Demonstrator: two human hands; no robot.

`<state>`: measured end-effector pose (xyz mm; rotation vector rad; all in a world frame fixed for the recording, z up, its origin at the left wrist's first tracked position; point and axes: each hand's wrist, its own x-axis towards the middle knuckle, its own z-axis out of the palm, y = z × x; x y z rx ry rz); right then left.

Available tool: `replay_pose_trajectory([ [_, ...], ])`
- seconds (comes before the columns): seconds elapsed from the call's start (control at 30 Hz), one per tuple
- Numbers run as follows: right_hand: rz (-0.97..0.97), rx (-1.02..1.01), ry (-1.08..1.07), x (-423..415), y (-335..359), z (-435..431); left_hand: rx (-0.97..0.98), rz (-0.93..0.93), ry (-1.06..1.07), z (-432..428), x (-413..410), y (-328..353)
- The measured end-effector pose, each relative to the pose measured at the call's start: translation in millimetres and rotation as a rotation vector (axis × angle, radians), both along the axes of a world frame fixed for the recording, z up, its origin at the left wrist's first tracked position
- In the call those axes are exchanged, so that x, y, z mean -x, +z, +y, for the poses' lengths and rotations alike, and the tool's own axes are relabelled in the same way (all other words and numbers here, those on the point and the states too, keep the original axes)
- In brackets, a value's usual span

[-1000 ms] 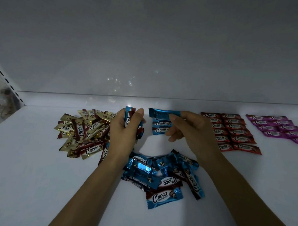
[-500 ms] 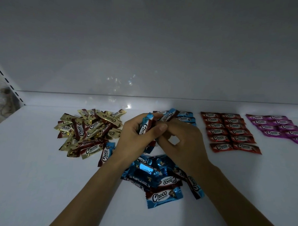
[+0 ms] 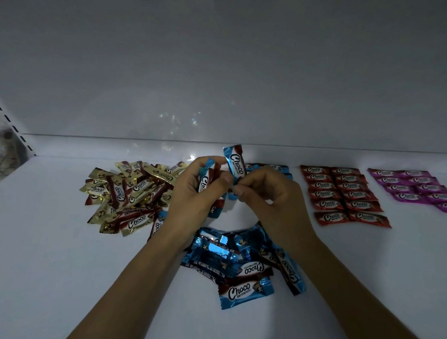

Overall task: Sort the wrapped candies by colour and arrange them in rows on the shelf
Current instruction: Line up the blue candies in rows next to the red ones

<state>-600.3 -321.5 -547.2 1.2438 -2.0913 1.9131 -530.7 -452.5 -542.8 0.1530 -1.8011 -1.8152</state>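
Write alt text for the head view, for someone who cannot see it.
The left hand grips blue candies while the right hand pinches another blue candy upright, above a white shelf. A loose blue pile lies nearer, a gold pile to the left, red rows and purple rows to the right.

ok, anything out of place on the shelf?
One blue candy lies at the gold pile's near right edge, apart from the blue heap. The red rows and pink rows look orderly.
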Motion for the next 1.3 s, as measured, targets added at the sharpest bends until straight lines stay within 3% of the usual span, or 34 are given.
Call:
replay_pose_trajectory([
  [0.1, -0.144, 0.019, 0.028, 1, 1, 0, 0.019, -0.001, 0.02, 2, 0, 1],
  [0.2, -0.171, 0.034, 0.037, 3, 4, 0, 0.088, -0.001, 0.037, 2, 0, 0],
  [0.37, -0.14, 0.028, -0.234, 25, 13, 18, 0.175, -0.049, 0.154, 0, -1, 0],
  [0.53, 0.073, -0.356, -0.497, 52, 1, 36, 0.379, -0.127, 0.298, -11, 0, -9],
  [0.7, 0.045, -0.616, -0.511, 55, -12, 34, 0.436, -0.125, 0.336, -11, 0, -7],
  [1.0, -0.038, -0.507, -0.551, 64, -16, 27, 0.412, -0.117, 0.339, -11, 0, -7],
  [1.13, 0.085, -0.656, -0.606, 68, -23, 24, 0.422, -0.113, 0.327, -11, 1, -8],
  [1.3, 0.281, -0.643, -0.711, 72, -32, 28, 0.372, -0.09, 0.311, -13, 1, -7],
])
